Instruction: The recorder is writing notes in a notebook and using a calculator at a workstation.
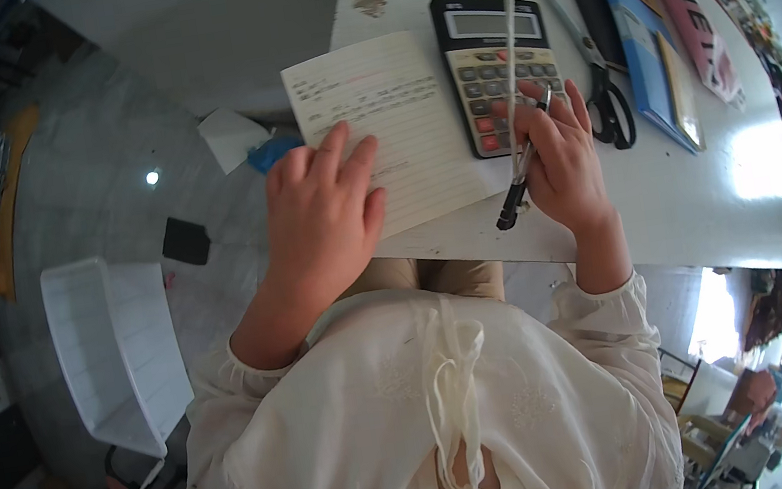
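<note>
An open lined notebook (pixel 414 142) with handwriting lies at the near left edge of the white table. Across its left part rests my left hand (pixel 325 212), fingers spread and holding nothing. A desktop calculator (pixel 497 69) lies just right of the notebook. Over the calculator's lower keys is my right hand (pixel 560 158), with a black and silver pen (pixel 515 199) held among its fingers, the black end pointing down toward me. Whether a fingertip touches a key cannot be told. A white cord (pixel 509 14) hangs in front of the calculator and passes by the pen.
Right of the calculator lie black-handled scissors (pixel 604 95), a blue folder (pixel 636 56) and a pink printed pouch (pixel 700 39). The table's near edge (pixel 483 253) runs above my lap. A white plastic bin (pixel 119 353) stands on the floor at left, near a dark flat piece (pixel 186 241).
</note>
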{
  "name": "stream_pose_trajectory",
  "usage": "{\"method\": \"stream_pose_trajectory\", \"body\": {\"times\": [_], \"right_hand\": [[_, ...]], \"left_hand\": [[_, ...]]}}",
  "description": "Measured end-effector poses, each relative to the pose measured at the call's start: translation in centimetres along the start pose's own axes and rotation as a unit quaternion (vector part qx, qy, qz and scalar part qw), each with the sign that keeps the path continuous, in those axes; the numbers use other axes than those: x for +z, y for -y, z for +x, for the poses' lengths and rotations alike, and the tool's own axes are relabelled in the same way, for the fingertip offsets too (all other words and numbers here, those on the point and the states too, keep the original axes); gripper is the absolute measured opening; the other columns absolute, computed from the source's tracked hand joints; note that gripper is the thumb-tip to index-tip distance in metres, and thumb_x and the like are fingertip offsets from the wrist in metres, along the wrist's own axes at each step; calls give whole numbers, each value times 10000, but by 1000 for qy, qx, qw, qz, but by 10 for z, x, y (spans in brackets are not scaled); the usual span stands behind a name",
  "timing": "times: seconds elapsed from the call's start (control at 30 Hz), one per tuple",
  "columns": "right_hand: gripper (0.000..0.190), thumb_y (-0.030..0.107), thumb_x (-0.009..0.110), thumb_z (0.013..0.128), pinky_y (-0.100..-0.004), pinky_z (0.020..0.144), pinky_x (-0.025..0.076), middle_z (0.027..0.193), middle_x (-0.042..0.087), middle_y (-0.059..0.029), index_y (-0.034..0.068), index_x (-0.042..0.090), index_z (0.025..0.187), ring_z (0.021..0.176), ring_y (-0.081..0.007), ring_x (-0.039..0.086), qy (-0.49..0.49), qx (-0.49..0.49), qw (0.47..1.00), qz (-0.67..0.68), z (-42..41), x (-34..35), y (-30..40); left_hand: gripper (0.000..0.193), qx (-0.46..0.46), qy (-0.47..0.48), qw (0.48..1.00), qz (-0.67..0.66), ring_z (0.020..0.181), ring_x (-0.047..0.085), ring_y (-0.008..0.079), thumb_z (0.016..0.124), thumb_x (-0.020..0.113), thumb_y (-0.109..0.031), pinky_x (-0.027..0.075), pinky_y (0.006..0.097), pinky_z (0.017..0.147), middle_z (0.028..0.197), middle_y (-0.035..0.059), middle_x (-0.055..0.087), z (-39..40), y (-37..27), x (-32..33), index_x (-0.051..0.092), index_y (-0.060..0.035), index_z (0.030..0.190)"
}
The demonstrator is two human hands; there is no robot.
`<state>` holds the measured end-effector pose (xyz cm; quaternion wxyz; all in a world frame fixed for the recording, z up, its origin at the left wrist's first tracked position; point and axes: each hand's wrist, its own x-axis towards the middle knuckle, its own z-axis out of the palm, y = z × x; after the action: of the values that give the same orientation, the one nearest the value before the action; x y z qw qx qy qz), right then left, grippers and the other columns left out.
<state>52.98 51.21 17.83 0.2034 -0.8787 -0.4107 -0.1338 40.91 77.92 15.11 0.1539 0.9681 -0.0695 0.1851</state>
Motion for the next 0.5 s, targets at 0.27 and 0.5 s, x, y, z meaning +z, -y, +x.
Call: {"method": "stream_pose_trajectory", "body": {"times": [0.27,0.5], "right_hand": [[313,-76,501,792,-557,1173,301,961,727,-83,43,616,1057,1211,-345,644,-122,-4,992,25,-20,2,-13],[185,-96,437,846,-535,1163,323,1179,734,-201,26,537,943,1237,-344,632,-154,72,984,47,-55,3,-23]], "left_hand": [[482,4,3,1000,10,1084,555,274,832,758,-206,428,439,995,1358,113,600,-1,2,-2,660,-63,1282],[464,9,1,1000,5,1075,553,271,836,734,-176,426,439,1000,1364,113,595,2,-1,-2,665,-74,1283]]}}
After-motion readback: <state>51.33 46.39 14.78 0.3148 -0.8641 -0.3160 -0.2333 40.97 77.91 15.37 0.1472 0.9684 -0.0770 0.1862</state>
